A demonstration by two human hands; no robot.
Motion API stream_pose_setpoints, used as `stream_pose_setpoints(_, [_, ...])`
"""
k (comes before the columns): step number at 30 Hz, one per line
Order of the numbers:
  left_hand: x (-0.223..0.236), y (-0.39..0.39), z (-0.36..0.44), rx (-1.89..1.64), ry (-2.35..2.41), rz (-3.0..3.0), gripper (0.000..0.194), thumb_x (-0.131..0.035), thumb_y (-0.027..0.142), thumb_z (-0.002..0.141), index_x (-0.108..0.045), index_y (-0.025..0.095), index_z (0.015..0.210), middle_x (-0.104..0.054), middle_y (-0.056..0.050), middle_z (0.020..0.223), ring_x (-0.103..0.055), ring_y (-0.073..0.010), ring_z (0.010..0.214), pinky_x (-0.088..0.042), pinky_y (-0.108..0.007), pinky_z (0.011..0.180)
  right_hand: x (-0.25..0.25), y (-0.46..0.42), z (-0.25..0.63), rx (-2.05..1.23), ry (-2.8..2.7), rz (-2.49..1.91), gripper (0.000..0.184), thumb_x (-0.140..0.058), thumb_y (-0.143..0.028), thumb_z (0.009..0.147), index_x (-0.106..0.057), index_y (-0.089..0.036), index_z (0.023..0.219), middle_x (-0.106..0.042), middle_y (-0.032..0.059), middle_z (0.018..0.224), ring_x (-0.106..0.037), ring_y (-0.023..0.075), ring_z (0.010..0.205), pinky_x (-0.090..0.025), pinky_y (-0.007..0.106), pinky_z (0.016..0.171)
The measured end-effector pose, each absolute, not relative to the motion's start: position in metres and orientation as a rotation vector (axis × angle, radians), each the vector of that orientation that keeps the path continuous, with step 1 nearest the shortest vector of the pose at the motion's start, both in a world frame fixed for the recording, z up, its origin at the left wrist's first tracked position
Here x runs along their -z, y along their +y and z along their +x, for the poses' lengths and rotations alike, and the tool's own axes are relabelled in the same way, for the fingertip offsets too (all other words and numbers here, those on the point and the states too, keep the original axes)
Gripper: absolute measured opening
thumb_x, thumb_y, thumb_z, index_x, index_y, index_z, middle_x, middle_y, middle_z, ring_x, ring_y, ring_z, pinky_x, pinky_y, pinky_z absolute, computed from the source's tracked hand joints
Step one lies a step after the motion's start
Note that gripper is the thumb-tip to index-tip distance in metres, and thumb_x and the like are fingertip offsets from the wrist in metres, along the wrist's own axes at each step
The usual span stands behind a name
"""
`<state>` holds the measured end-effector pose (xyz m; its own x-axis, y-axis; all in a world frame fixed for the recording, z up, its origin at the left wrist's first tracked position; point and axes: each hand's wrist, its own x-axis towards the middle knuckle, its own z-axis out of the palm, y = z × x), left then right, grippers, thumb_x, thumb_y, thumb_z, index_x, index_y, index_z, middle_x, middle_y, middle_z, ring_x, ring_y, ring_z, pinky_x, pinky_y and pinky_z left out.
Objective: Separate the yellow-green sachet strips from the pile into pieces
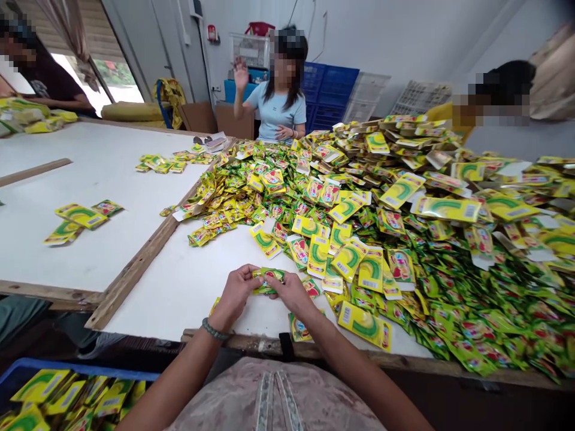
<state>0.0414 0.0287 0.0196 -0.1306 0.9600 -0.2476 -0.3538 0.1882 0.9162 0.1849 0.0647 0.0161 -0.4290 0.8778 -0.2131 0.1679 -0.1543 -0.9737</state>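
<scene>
Between my two hands is a small green candy packet, held just above the white table near its front edge. My left hand pinches the packet's left end, a beaded bracelet on the wrist. On the other end, my right hand has its thumb and fingers closed. Just right of my hands lie yellow-and-green cardboard boxes with open white flaps. Beneath my right forearm rests another box, partly covered. A bit of yellow packaging shows beside my left wrist.
A large heap of green packets and flat boxes covers the table's right side. Wooden strips edge the table. A blue crate of filled boxes stands at lower left. Co-workers sit across and at both sides.
</scene>
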Motion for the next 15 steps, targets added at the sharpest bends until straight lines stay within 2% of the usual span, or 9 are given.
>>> stream_pose_setpoints(3, [-0.025,0.038,0.039,-1.179,1.147,0.745,0.026,-0.077,0.023,0.054,-0.061,0.013,0.071,-0.064,-0.001,0.063,-0.058,-0.0122,0.059,-0.044,-0.023,0.061,-0.019,0.067,0.190,-1.518,-1.588,-1.188,0.038,-0.063,-0.048,0.073,-0.067,-0.015,0.091,-0.068,0.0042,0.080,-0.061,0.0198,0.072,-0.054,0.032,0.061])
stream_pose_setpoints(6, [-0.036,0.060,0.029,-1.062,1.115,0.735,0.032,-0.079,0.020,0.050,-0.062,0.013,0.075,-0.064,-0.002,0.066,-0.060,-0.0134,0.063,-0.044,-0.024,0.062,-0.024,0.072,0.203,-1.357,-1.617,-1.127,0.031,-0.063,-0.042,0.075,-0.068,-0.016,0.093,-0.070,0.0042,0.086,-0.062,0.0208,0.079,-0.052,0.034,0.072])
stream_pose_setpoints(9, [-0.040,0.091,0.023,-1.211,1.308,0.604,0.038,-0.080,0.023,0.049,-0.057,0.015,0.079,-0.063,-0.002,0.070,-0.061,-0.0146,0.066,-0.046,-0.026,0.063,-0.027,0.075,0.217,-1.230,-1.603,-1.143,0.029,-0.061,-0.038,0.077,-0.068,-0.017,0.096,-0.070,0.0049,0.092,-0.063,0.0217,0.085,-0.050,0.036,0.080])
stream_pose_setpoints(12, [-0.030,0.123,0.028,-1.370,1.515,0.526,0.042,-0.081,0.025,0.047,-0.050,0.017,0.075,-0.057,0.003,0.059,-0.058,-0.0140,0.060,-0.043,-0.025,0.057,-0.023,0.073,0.222,-1.194,-1.571,-1.172,0.029,-0.060,-0.037,0.078,-0.066,-0.017,0.098,-0.069,0.0058,0.093,-0.062,0.0221,0.087,-0.049,0.036,0.081])
stream_pose_setpoints(15, [-0.018,0.141,0.035,-1.413,1.524,0.524,0.043,-0.082,0.024,0.046,-0.045,0.018,0.067,-0.051,0.006,0.051,-0.056,-0.0141,0.055,-0.041,-0.025,0.053,-0.018,0.068,0.224,-1.227,-1.588,-1.157,0.029,-0.059,-0.038,0.079,-0.065,-0.016,0.099,-0.069,0.0061,0.093,-0.062,0.0220,0.088,-0.048,0.036,0.081])
